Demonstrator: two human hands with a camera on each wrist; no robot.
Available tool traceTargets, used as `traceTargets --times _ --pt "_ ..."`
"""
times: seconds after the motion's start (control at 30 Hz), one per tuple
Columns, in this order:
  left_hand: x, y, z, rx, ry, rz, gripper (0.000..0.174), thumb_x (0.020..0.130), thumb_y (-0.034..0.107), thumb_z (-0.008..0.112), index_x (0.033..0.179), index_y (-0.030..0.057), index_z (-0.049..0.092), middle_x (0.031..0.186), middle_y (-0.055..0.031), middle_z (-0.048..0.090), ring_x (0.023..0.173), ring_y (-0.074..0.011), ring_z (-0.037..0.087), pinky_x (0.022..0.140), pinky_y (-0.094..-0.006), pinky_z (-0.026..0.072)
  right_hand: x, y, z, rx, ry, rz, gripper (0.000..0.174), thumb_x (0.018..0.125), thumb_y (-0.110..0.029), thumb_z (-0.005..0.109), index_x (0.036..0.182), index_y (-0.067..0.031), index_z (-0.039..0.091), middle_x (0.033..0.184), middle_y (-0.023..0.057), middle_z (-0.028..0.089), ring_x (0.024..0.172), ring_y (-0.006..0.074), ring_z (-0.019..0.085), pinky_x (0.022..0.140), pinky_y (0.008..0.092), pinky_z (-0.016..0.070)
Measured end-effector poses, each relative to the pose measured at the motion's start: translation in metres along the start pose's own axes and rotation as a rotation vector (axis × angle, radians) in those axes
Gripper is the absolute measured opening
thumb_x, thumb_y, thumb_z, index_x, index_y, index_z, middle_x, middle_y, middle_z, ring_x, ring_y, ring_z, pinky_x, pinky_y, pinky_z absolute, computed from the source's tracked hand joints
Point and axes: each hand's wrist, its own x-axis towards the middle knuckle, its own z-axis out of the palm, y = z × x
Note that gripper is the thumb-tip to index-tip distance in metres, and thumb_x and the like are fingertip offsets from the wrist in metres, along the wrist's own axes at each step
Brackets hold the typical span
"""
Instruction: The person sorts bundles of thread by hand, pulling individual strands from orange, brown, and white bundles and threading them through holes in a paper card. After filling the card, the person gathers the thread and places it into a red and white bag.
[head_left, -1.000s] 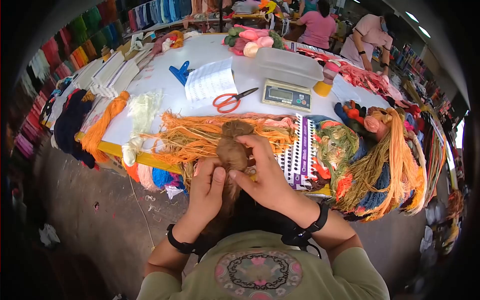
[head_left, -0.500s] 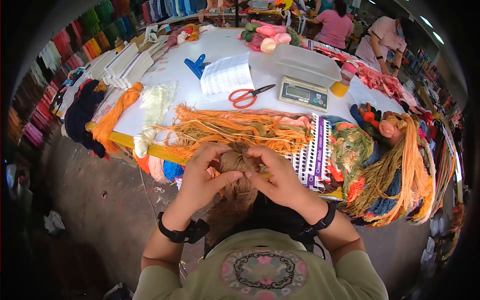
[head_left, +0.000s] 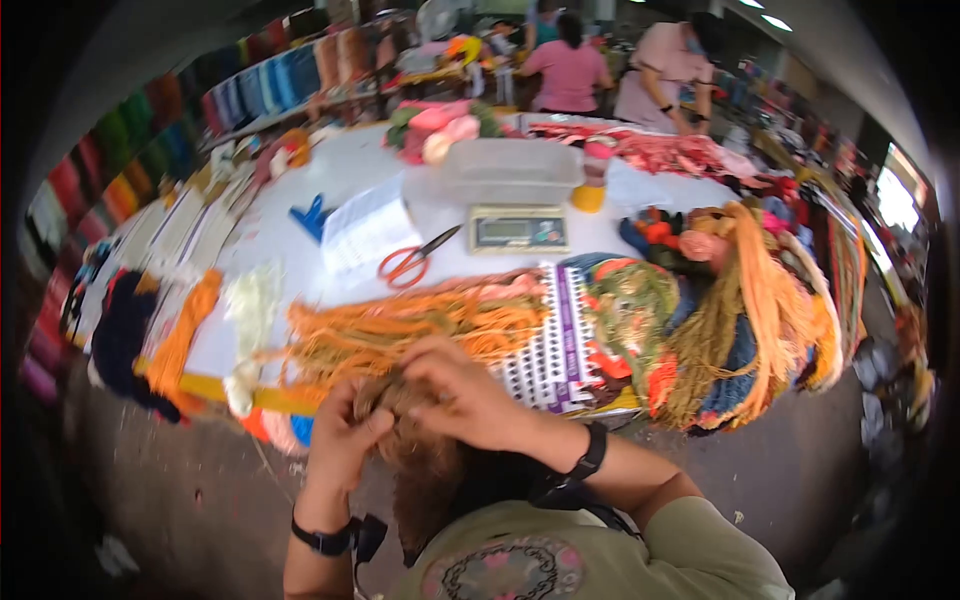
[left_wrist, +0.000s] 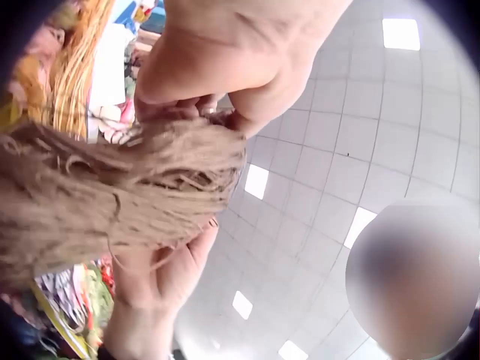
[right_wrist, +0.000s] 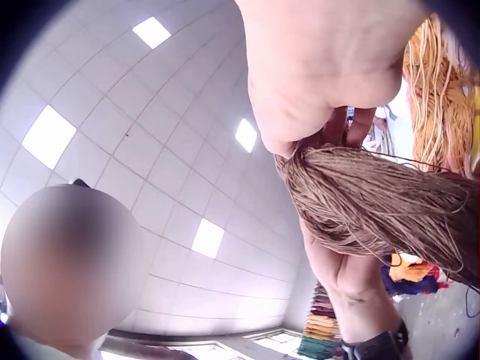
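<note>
A thick brown skein of thread [left_wrist: 127, 195] is held up near my body, its loose strands hanging down. My left hand [head_left: 345, 435] pinches its top from the left side, thumb against the thread. From the other side my right hand [head_left: 465, 400] grips the same top end with curled fingers. In the right wrist view, the skein [right_wrist: 382, 202] fans out below the gathered spot at the fingers. Just beyond the hands, a bundle of orange and olive threads [head_left: 430, 315] lies along the table's near edge.
Red-handled scissors [head_left: 405, 266], a printed sheet [head_left: 365, 228], a blue clip [head_left: 311, 217] and a digital scale [head_left: 517, 232] lie on the white table. Punched thread cards [head_left: 560, 345] and coloured skeins [head_left: 750, 300] stand to the right. Two people in pink work at the back.
My head view has turned, shifting the table leftward and down. Both hands keep hold of the brown skein and have shifted their fingers at its top.
</note>
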Motion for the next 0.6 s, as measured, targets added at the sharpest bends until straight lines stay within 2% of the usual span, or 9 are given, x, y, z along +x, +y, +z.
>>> traceTargets --times 0.07,0.13,0.2,0.27,0.37,0.43,0.5,0.53,0.6 --pt "-0.001 -0.008 -0.010 0.068 -0.028 -0.082 0.028 0.084 -0.001 0.062 0.112 -0.0013 0.058 0.107 -0.0076 0.065 0.093 -0.0146 0.062 0.085 -0.0275 0.0482 0.002 -0.001 0.001 -0.278 0.002 -0.097 0.032 0.077 -0.006 0.067 0.107 -0.0043 0.054 0.119 0.0076 0.047 0.104 0.0219 0.052 0.084 0.0330 0.0446" --pt "0.000 -0.010 -0.005 0.141 -0.032 -0.158 0.027 0.083 -0.003 0.062 0.110 -0.0010 0.058 0.104 -0.0074 0.065 0.092 -0.0143 0.062 0.084 -0.0275 0.0487 -0.001 0.001 -0.001 -0.233 0.015 -0.079 0.031 0.078 -0.005 0.066 0.107 -0.0036 0.055 0.119 0.0069 0.047 0.103 0.0200 0.052 0.083 0.0310 0.0443" --pt "-0.007 0.002 0.003 -0.142 0.065 -0.055 0.020 0.083 -0.002 0.062 0.103 0.0002 0.059 0.099 -0.0065 0.066 0.091 -0.0136 0.062 0.082 -0.0258 0.0488 -0.003 0.000 -0.003 -0.172 0.012 -0.065 0.029 0.079 -0.004 0.065 0.107 -0.0030 0.055 0.118 0.0062 0.047 0.102 0.0182 0.052 0.081 0.0290 0.0440" --pt "-0.010 0.003 0.001 -0.138 0.115 0.019 0.023 0.084 -0.001 0.062 0.107 -0.0011 0.057 0.101 -0.0076 0.066 0.092 -0.0147 0.062 0.084 -0.0272 0.0492 -0.006 -0.005 -0.001 0.185 0.037 0.096 0.030 0.082 -0.003 0.062 0.112 -0.0013 0.054 0.118 0.0046 0.046 0.102 0.0142 0.052 0.079 0.0259 0.0424" --pt "-0.011 0.004 0.001 -0.197 0.298 0.375 0.038 0.089 0.000 0.060 0.125 -0.0023 0.048 0.111 -0.0113 0.063 0.099 -0.0196 0.062 0.088 -0.0343 0.0510 -0.008 -0.005 0.016 0.539 0.097 0.165 0.026 0.089 -0.003 0.059 0.114 -0.0002 0.053 0.118 0.0028 0.046 0.098 0.0105 0.051 0.078 0.0235 0.0415" --pt "-0.011 0.011 0.010 -0.237 0.311 0.314 0.034 0.091 0.008 0.059 0.122 -0.0003 0.049 0.112 -0.0111 0.062 0.101 -0.0214 0.062 0.089 -0.0351 0.0507 -0.008 0.000 0.028 0.786 0.144 0.176 0.026 0.091 -0.003 0.058 0.116 -0.0005 0.052 0.116 0.0026 0.047 0.095 0.0094 0.051 0.076 0.0231 0.0421" --pt "-0.013 0.021 0.015 -0.277 0.322 0.248 0.031 0.094 0.015 0.059 0.120 0.0016 0.050 0.113 -0.0110 0.062 0.102 -0.0232 0.061 0.089 -0.0359 0.0504 -0.009 0.008 0.035 1.194 0.116 0.642 0.031 0.095 -0.009 0.054 0.125 -0.0008 0.051 0.112 0.0017 0.052 0.098 0.0105 0.053 0.083 0.0228 0.0432" --pt "-0.013 0.024 0.013 -0.379 0.290 0.162 0.030 0.094 0.013 0.057 0.120 -0.0005 0.049 0.112 -0.0125 0.062 0.101 -0.0233 0.061 0.087 -0.0364 0.0511 -0.008 0.012 0.035 1.193 0.121 0.642 0.031 0.095 -0.009 0.054 0.125 -0.0008 0.051 0.112 0.0017 0.052 0.098 0.0105 0.053 0.083 0.0228 0.0432" --pt "-0.014 0.030 0.003 -0.478 0.251 0.074 0.029 0.095 0.012 0.055 0.120 -0.0027 0.049 0.111 -0.0140 0.062 0.100 -0.0233 0.062 0.085 -0.0369 0.0518 -0.004 0.017 0.031 0.984 -0.169 0.766 0.041 0.093 -0.013 0.057 0.131 -0.0021 0.047 0.111 0.0023 0.055 0.102 0.0100 0.054 0.082 0.0212 0.0432"
